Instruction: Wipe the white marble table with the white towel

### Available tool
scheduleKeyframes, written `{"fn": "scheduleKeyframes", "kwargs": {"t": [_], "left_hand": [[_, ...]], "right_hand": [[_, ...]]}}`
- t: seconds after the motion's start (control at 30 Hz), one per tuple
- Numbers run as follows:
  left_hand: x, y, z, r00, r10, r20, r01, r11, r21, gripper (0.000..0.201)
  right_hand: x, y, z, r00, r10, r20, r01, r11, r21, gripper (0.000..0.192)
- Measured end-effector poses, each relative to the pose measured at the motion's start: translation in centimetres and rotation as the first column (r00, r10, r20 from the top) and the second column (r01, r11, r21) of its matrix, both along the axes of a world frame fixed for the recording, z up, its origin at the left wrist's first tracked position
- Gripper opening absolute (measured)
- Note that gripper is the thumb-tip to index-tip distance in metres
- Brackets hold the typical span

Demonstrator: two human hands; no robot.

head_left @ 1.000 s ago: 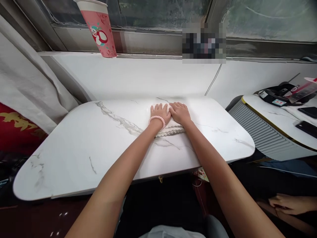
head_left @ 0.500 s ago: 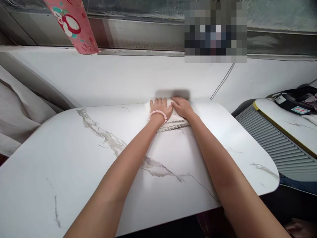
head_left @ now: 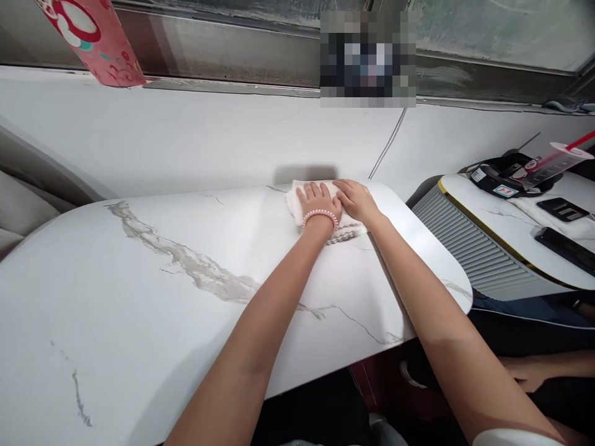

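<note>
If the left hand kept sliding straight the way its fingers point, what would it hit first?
Probably the white wall just behind the table edge. The left hand lies flat on the white cloth, fingers aimed at it; the gap looks small, though depth is unclear.

Window-side nook with marble-look tables

Pink printed paper cup [head_left: 95, 43] up on the sill [head_left: 223, 85], far left. White veined table [head_left: 139, 291] below the wall. Ribbed grey panel [head_left: 469, 248] just beside its right end, under a second white table [head_left: 506, 223] carrying two dark phones [head_left: 563, 209] and a black bag [head_left: 506, 176]. Another person's hand [head_left: 527, 375] low at right.
</note>
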State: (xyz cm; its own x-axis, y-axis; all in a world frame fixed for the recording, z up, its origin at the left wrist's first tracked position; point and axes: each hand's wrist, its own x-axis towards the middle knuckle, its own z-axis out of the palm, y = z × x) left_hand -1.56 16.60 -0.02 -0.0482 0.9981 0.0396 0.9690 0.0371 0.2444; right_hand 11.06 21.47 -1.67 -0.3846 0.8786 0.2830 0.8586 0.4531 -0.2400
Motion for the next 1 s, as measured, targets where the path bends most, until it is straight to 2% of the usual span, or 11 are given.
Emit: {"fn": "scheduleKeyframes", "kwargs": {"t": [0.43, 0.63, 0.8, 1.0], "left_hand": [[3.2, -8.9, 0.5, 0.997, -0.076, 0.003, 0.076, 0.996, -0.053, 0.068], [4.0, -11.9, 0.2, 0.992, -0.125, 0.008, 0.125, 0.992, -0.027, 0.069], [5.1, -14.9, 0.5, 0.994, -0.105, -0.005, 0.105, 0.994, -0.039, 0.068], [8.2, -18.5, 0.8, 0.998, -0.062, 0.008, 0.062, 0.996, -0.057, 0.068]], "right_hand": [[4.2, -9.6, -0.2, 0.999, -0.019, 0.041, 0.018, 0.999, 0.029, 0.052], [5.5, -13.3, -0.4, 0.998, -0.048, 0.033, 0.046, 0.997, 0.064, 0.053], [6.6, -15.9, -0.5, 1.000, -0.006, 0.017, 0.005, 0.997, 0.072, 0.054], [9.4, -18.8, -0.2, 0.999, 0.038, -0.021, -0.037, 0.998, 0.058, 0.050]]}}
